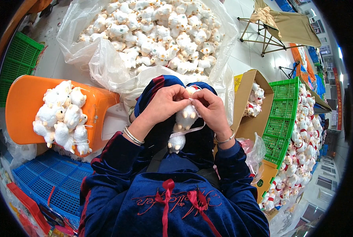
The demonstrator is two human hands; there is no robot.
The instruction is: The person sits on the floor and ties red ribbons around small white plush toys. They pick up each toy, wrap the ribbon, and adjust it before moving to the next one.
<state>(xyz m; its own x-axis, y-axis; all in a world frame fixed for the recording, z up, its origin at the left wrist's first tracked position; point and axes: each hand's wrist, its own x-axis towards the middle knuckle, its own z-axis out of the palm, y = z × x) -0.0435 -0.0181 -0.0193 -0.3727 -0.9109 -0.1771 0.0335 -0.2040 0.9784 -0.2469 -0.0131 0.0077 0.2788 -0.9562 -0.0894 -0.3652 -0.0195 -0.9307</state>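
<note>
A small white plush animal (186, 117) with tan feet lies on my lap, its head end up between my hands. My left hand (165, 103) is closed in a pinch at its neck, gripping a thin pale ribbon. My right hand (212, 110) pinches the same ribbon from the other side, the fingertips of both hands nearly touching. Part of a pale ribbon (194, 130) trails across the lap below the toy. Just under it rests a second white plush animal (177, 143). Some red shows at the held toy's head, partly hidden by my fingers.
Ahead, a big clear plastic bag (79, 51) holds a heap of white plush animals (156, 35). An orange stool (20, 106) on the left carries several more. To the right stand a cardboard box (243, 128), a green crate (281, 114) and plush animals with red neckbands (299, 148).
</note>
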